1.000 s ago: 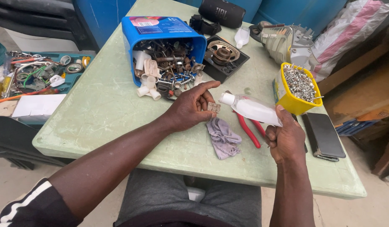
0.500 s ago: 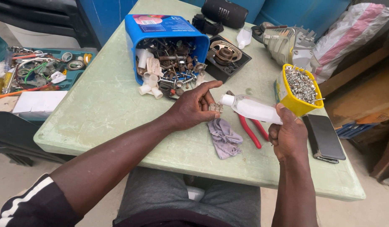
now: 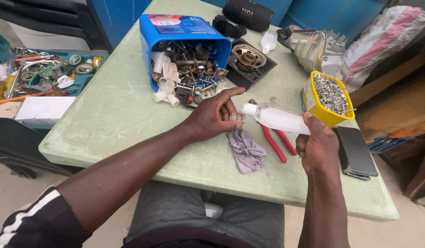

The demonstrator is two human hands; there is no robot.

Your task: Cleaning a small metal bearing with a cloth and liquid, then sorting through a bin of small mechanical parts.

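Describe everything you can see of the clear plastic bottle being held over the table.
The bottle is small, of translucent whitish plastic with a white cap at its narrow neck; what it holds cannot be told. It lies nearly level above the green table, cap pointing at the left hand, which pinches a small metal part just off the tip. The right hand grips its base. Red-handled pliers lie beneath it.
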